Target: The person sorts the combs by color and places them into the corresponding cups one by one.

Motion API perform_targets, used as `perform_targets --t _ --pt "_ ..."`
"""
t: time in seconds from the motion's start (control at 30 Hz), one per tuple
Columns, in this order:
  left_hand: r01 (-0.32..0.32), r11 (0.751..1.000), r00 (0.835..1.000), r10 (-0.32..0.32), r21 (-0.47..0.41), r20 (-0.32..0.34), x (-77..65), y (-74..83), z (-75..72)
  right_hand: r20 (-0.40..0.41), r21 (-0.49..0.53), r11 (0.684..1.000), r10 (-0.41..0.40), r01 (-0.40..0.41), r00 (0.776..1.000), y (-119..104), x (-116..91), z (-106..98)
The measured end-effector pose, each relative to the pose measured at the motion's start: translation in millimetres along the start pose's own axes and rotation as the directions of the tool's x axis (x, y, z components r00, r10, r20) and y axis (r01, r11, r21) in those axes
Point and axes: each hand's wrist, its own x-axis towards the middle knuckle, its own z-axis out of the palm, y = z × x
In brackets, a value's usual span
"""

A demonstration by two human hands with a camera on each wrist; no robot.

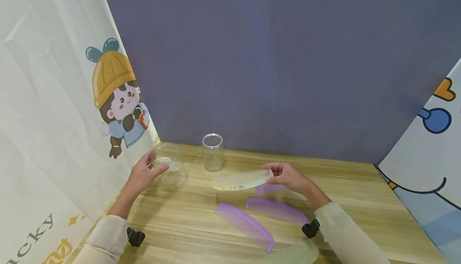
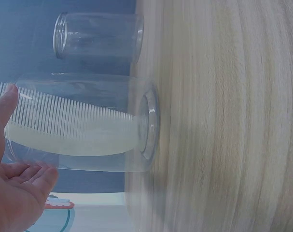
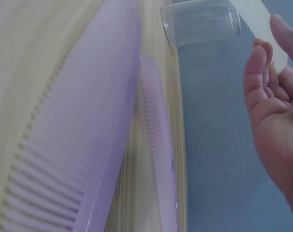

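At the left, a clear plastic jar stands on the table with a pale comb inside it. My left hand holds this jar near its rim, thumb on the near side and fingers on the far side. My right hand pinches one end of a pale yellow comb, held level above the table with its teeth up. Below it lie purple combs: one in the middle, another to its right, and a third partly hidden behind the right hand.
A second clear jar stands toward the back, near the grey wall panel. Another pale yellow comb lies at the front edge of view. The wooden table meets printed white sheets on both sides.
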Motion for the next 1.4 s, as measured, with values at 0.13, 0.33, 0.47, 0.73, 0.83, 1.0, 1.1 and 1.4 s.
perform_targets --t 0.13,0.33,0.47,0.73,0.83,1.0,1.1,1.4 --pt "-0.004 1.0 1.0 0.004 0.001 -0.002 -0.2 0.4 -0.1 -0.031 -0.008 1.0 -0.001 0.001 1.0 -3 5 2" --pt "0.0 1.0 1.0 0.0 -0.008 0.003 -0.1 0.5 -0.5 -0.047 0.026 1.0 -0.014 0.016 0.999 -6 13 5" --pt "0.001 1.0 1.0 -0.001 -0.008 0.004 0.2 0.5 -1.0 -0.055 0.071 0.997 -0.015 0.018 0.998 -11 18 8" --pt "0.005 1.0 1.0 -0.005 -0.001 0.004 1.0 0.5 -1.7 -0.073 0.123 0.992 -0.016 0.025 0.997 -22 28 14" --pt "0.008 1.0 1.0 -0.008 -0.001 0.005 0.7 0.3 -1.6 -0.088 0.123 0.992 -0.009 0.019 0.996 -28 33 18" --pt "0.013 1.0 1.0 -0.013 -0.004 0.012 -0.5 0.9 -1.3 -0.125 0.091 0.996 0.016 -0.005 0.992 -40 43 25" --pt "0.015 1.0 1.0 -0.015 -0.01 0.014 -0.9 1.2 -1.5 -0.148 0.085 0.996 0.012 0.0 0.989 -46 51 30" --pt "0.007 1.0 1.0 -0.007 -0.012 0.008 -0.2 0.2 -1.5 -0.199 0.092 0.996 0.027 -0.009 0.98 -62 68 44"
